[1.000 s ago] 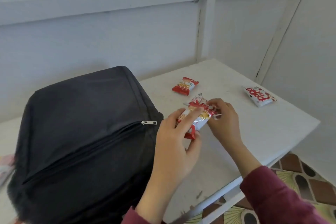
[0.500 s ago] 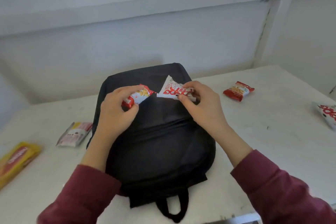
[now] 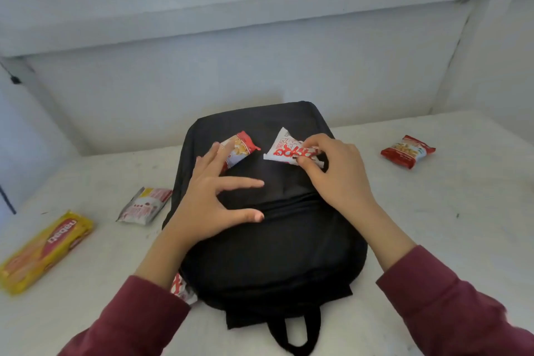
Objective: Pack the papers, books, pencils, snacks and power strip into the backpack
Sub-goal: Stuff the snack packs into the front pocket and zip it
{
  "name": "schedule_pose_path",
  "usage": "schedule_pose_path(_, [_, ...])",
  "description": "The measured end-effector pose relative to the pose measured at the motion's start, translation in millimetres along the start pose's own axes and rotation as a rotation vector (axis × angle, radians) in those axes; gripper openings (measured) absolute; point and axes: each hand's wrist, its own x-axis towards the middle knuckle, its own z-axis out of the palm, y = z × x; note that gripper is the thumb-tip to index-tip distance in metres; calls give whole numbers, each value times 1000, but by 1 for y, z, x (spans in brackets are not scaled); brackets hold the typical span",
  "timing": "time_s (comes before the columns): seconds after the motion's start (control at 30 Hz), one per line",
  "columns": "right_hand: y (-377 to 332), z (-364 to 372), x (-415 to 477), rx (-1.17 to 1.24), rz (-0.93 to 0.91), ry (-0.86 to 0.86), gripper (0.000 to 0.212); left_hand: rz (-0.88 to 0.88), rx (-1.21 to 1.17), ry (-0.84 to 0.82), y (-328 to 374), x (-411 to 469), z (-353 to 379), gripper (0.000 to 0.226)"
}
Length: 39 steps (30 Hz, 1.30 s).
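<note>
**Q:** How far along is the packing?

**A:** Not far for the snacks, I'd say. The backpack (image 3: 268, 254) lies flat mid-worktop (image 3: 448, 225), and the zip looks closed. Two packets sit on top of it. A red snack (image 3: 407, 151), a pink packet (image 3: 144, 205) and a yellow biscuit pack (image 3: 43, 251) lie around it. Papers, books, pencils, power strip: none in sight, maybe inside, can't tell.

**Q:** And the hands?

**A:** Left hand (image 3: 208, 205) is spread, with straight fingers over the red-and-white packet (image 3: 241, 149). Right hand (image 3: 338, 179) pinches the white packet (image 3: 281, 149).
</note>
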Motion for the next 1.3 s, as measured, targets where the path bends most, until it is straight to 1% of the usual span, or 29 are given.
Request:
schedule_pose_path(0.07, [-1,-3,-4,44,13,6,26,9,40,-10,-1,-2,0,34])
schedule_pose_path(0.1, [-3,-5,-8,71,22,9,26,16,52,5,-2,-1,1,25])
schedule_pose_path(0.13, [-4,-6,-11,93,25,10,27,32,64,39,-2,-1,1,21])
schedule_pose_path(0.23, [-11,-11,-25,144,-14,1,27,80,74,184,2,3,1,23])
schedule_pose_path(0.3, [-16,-16,-37,140,-94,51,25,64,40,270,4,6,-2,27])
schedule_pose_path(0.37, [-21,-20,-53,72,-219,107,25,65,33,354,5,10,-6,29])
schedule_pose_path(0.47, [-25,-18,-73,-4,-356,42,28,114,32,459,8,17,-10,20])
schedule_pose_path(0.53, [-26,-11,-81,-83,-406,12,30,157,25,505,12,20,-11,16])
schedule_pose_path(0.57, [-26,-7,-82,-137,-406,16,31,186,31,524,14,22,-12,14])
schedule_pose_path(0.63, [-28,1,-80,-232,-346,46,30,242,49,553,18,24,-13,14])
schedule_pose_path(0.7, [-33,5,-77,-273,-289,89,28,269,66,573,19,25,-13,15])
schedule_pose_path(0.77, [-39,6,-79,-284,-327,121,25,286,83,578,19,26,-13,14])
schedule_pose_path(0.83, [-47,6,-88,-257,-408,88,27,310,98,588,17,26,-12,12])
schedule_pose_path(0.9, [-54,7,-99,-219,-449,-10,31,342,113,604,15,25,-13,10])
schedule_pose_path(0.97, [-59,11,-105,-213,-427,-131,42,368,145,617,15,24,-13,9])
schedule_pose_path(1.07, [-61,19,-97,-353,-367,-267,60,379,178,628,16,24,-14,10])
schedule_pose_path(1.1, [-61,22,-91,-360,-350,-307,65,386,177,631,17,24,-14,10])
schedule_pose_path(1.13, [-60,25,-83,-346,-337,-327,70,394,173,634,17,25,-13,10])
schedule_pose_path(1.2, [-57,30,-67,-325,-325,-300,77,409,162,641,18,26,-13,9])
schedule_pose_path(1.3, [-58,32,-58,-347,-298,-266,77,413,158,645,17,27,-12,8])
